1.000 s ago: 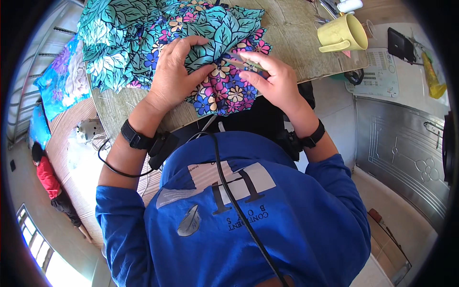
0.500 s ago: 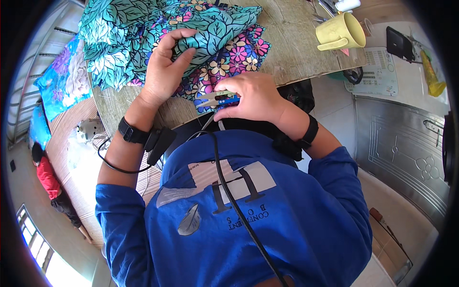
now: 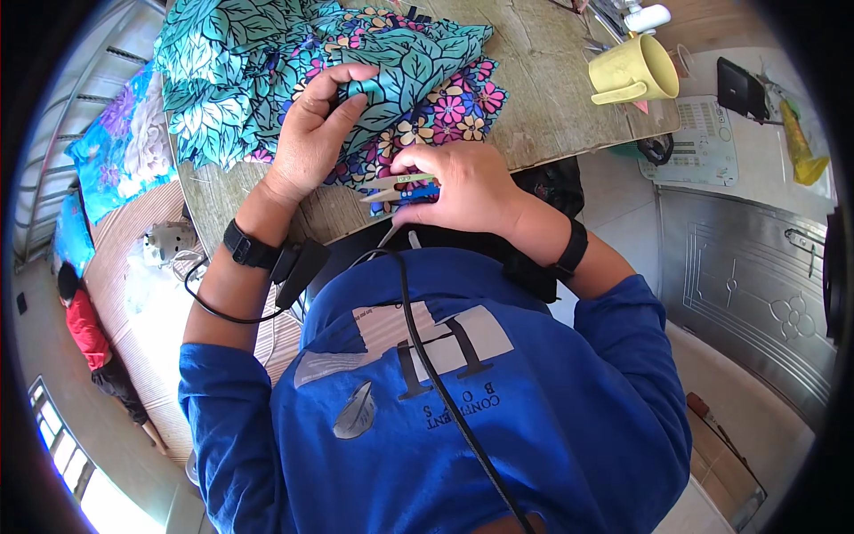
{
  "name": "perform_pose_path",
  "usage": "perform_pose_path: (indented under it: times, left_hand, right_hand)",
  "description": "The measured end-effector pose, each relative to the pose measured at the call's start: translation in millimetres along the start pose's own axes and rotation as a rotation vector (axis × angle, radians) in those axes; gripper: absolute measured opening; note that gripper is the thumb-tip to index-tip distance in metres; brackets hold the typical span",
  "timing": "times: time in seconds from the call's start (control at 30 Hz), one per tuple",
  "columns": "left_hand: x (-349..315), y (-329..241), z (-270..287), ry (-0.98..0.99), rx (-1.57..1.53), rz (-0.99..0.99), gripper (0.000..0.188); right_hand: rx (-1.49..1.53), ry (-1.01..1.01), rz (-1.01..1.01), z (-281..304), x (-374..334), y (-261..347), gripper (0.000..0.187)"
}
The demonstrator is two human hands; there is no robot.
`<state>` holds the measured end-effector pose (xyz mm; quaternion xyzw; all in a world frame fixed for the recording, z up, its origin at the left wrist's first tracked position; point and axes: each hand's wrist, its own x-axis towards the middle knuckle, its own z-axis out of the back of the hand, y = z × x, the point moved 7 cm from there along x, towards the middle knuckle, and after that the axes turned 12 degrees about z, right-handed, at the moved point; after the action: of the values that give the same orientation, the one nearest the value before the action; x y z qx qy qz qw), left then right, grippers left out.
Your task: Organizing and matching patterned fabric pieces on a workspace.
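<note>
My left hand (image 3: 310, 138) pinches a fold of teal leaf-print cloth (image 3: 405, 58) between thumb and fingers. Beneath that fold shows a dark cloth with pink, yellow and blue flowers (image 3: 449, 116), its edge near the front of the table. My right hand (image 3: 476, 187) is closed round a small pair of thread snips (image 3: 391, 190) with blue and yellow-green on the handles. The snips' blades point left, parted at the tips, over the lower edge of the flowered cloth. Whether they touch it I cannot tell.
The worn wooden table (image 3: 551, 98) carries a yellow mug (image 3: 627, 71), with a white bottle (image 3: 648, 18) behind it. A black cable (image 3: 418, 338) runs down my blue shirt. Far left, a person in red (image 3: 87, 329) is near a striped surface. A metal door (image 3: 747, 258) stands at right.
My right hand and the snips have shifted slightly left against the cloth. My left hand keeps its pinch, and the whole view has moved a little.
</note>
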<state>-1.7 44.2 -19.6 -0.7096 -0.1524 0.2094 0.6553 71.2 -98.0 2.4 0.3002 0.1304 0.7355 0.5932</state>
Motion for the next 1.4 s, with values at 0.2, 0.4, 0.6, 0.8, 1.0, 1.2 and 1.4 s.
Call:
perform_pose_path:
  times: [0.2,0.4,0.6,0.8,1.0,1.2,1.4]
  left_hand:
    - [0,-2,-1,0.045,0.022,-0.01,0.029]
    - [0,-3,-2,0.049,0.058,-0.042,0.027]
    - [-1,-5,0,0.025,0.064,-0.055,0.025]
    - [-2,-5,-2,0.044,0.049,-0.062,0.026]
    - [-7,-17,-5,0.089,0.152,-0.133,0.034]
    - [-11,-10,-10,0.266,0.051,-0.053,0.084]
    - [-7,-33,-17,0.121,0.289,0.052,0.062]
  right_hand:
    - [-0.01,-0.014,-0.028,-6,3,-1,0.05]
    - [-0.023,0.1,0.018,-16,9,9,0.053]
    - [-0.034,0.03,0.104,-19,5,5,0.039]
    - [0.042,-0.024,0.059,-1,6,7,0.041]
    - [0.068,-0.182,0.114,32,23,11,0.039]
    - [-0.005,-0.131,0.156,54,47,-6,0.047]
    - [-0.106,-0.183,0.213,58,74,-5,0.038]
